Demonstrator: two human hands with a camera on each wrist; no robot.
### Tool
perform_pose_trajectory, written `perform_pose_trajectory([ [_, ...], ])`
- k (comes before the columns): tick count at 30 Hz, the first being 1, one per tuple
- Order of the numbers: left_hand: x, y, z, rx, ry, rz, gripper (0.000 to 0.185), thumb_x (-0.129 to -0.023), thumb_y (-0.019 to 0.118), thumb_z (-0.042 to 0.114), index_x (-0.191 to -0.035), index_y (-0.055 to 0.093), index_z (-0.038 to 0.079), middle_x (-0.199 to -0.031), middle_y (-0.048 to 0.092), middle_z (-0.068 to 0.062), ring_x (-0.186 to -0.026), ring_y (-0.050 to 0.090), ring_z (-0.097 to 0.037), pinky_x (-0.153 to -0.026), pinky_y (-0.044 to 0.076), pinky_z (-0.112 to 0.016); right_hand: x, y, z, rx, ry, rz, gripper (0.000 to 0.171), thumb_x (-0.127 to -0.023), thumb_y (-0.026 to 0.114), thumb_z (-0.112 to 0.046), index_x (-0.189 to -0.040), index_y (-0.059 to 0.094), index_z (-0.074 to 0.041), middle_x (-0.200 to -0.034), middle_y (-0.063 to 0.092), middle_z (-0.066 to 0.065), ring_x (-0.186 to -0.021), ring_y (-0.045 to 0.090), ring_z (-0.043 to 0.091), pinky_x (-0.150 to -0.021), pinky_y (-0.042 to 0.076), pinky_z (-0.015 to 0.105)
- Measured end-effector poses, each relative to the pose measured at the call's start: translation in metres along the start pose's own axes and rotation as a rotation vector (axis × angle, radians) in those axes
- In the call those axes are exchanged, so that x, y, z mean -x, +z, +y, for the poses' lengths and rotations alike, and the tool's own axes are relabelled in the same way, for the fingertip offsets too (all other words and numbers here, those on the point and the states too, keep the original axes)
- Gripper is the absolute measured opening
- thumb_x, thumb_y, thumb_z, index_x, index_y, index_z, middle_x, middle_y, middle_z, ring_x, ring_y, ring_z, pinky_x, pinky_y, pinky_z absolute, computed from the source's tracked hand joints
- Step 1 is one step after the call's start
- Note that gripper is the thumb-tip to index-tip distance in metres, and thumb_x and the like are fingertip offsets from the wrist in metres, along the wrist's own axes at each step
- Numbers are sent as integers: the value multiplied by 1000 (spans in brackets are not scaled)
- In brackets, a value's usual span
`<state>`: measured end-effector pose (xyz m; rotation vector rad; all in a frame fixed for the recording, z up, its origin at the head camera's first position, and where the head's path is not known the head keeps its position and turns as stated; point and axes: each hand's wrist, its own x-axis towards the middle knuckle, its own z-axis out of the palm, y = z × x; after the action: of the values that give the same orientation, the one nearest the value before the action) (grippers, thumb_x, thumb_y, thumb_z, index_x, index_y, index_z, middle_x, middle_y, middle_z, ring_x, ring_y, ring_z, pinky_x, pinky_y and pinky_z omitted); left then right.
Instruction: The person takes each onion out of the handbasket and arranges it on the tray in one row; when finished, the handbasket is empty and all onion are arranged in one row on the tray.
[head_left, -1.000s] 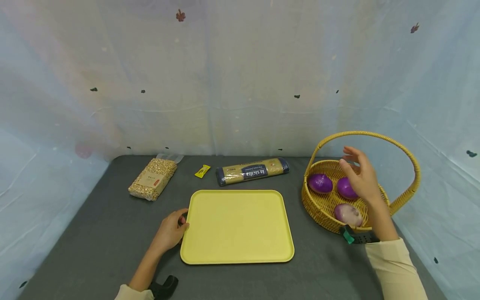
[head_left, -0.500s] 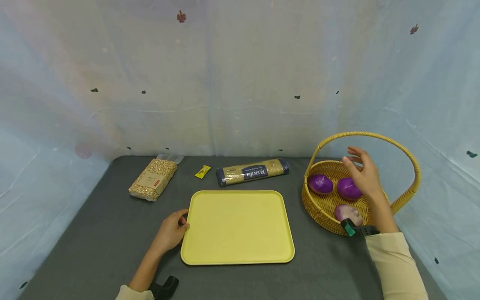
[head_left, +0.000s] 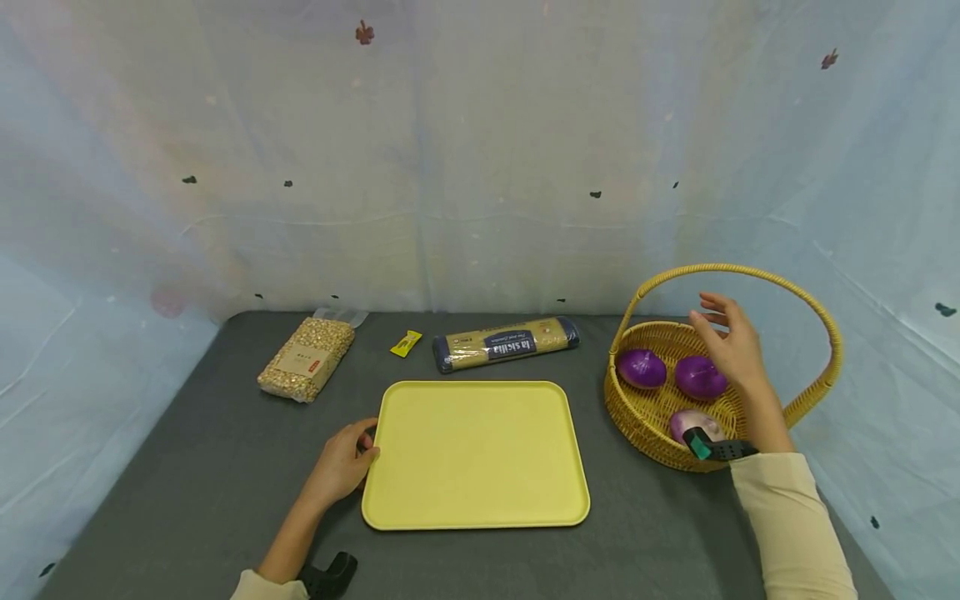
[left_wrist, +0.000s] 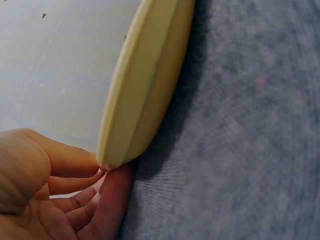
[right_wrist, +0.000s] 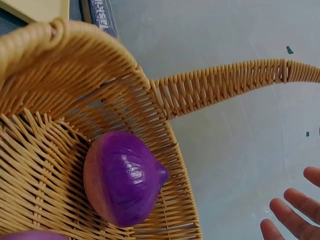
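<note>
A yellow tray (head_left: 476, 455) lies in the middle of the dark table. My left hand (head_left: 345, 462) pinches its left edge; in the left wrist view, the fingertips meet the rim of the tray (left_wrist: 145, 85). On the right stands a wicker basket (head_left: 628, 421) with a tall arched handle. Inside are two purple onions, one at the left (head_left: 641, 367) and another at the right (head_left: 700, 377), plus a paler onion (head_left: 693, 423) partly covered by the wrist strap. Over the basket, under its handle, hovers my right hand (head_left: 735, 346), fingers relaxed and holding nothing.
Behind the tray lie a gold and blue pasta packet (head_left: 506, 343) and a small yellow wrapped sweet (head_left: 406, 343). A clear bag of pale grains (head_left: 307, 358) rests at the back left. A pale curtain (head_left: 480, 167) closes off the table's back and sides.
My right hand has shifted slightly right and away from me over the basket, showing more of the right purple onion while its strap covers more of the pale one. My left hand stays put.
</note>
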<state>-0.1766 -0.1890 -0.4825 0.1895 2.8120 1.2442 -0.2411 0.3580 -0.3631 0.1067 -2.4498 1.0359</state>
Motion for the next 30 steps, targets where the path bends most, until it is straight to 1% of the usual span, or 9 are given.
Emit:
perform_pose_trajectory([
  [2,0,0,0,1,0,1,44,-87,60,1,-128,49,-6,-85,51,-8,-60,47,-15,-49,41,-26,-1,0,2,13,13,-6,50,-96,50,-32,-138,41,-7,-131,47,20,-99,44,-5,-81,39,17],
  [3,1,0,0,2,-1,1,44,-87,60,1,-128,49,-6,-85,51,-8,-59,47,-15,-49,42,-26,-1,0,3,23,17,-11,51,-96,50,-33,-139,41,-7,-132,46,21,-101,46,-1,-82,40,20],
  [5,1,0,1,7,-4,-1,44,-87,60,1,-128,48,-7,-85,51,-8,-59,48,-15,-48,42,-26,-2,0,6,38,25,-20,52,-96,48,-34,-139,40,-7,-132,46,22,-105,49,11,-84,42,27],
  [9,2,0,2,12,-6,-4,44,-87,60,1,-128,48,-7,-86,51,-8,-60,48,-15,-48,43,-26,-4,0,11,43,37,-28,52,-97,47,-33,-139,39,-4,-132,45,24,-110,48,35,-87,42,46],
  [11,2,-1,2,14,-5,-3,44,-87,60,0,-128,48,-7,-85,51,-9,-60,48,-15,-47,43,-27,-4,0,13,38,32,-30,51,-97,47,-32,-138,39,-2,-131,45,27,-111,47,41,-88,41,54],
  [13,2,-1,2,18,-5,-4,44,-87,60,0,-128,48,-7,-86,51,-9,-60,48,-15,-47,43,-27,-4,0,16,38,29,-29,51,-97,47,-30,-137,39,1,-131,44,28,-111,46,45,-87,39,59],
  [15,1,0,1,18,-3,-4,44,-87,60,1,-128,48,-7,-86,51,-9,-59,49,-15,-47,43,-27,-4,0,18,35,25,-30,51,-97,47,-29,-136,39,4,-131,44,30,-112,45,49,-87,38,61],
  [20,0,0,0,13,2,1,44,-87,60,1,-128,48,-7,-85,51,-9,-59,49,-14,-47,43,-27,-3,0,25,34,45,-41,52,-97,47,-30,-134,40,7,-130,42,34,-112,44,52,-88,37,62],
  [30,0,0,0,22,0,0,44,-87,60,0,-128,48,-6,-85,51,-8,-60,49,-14,-48,43,-26,-1,2,43,94,84,-66,53,-97,46,-32,-132,41,8,-126,43,37,-111,45,54,-89,38,62],
])
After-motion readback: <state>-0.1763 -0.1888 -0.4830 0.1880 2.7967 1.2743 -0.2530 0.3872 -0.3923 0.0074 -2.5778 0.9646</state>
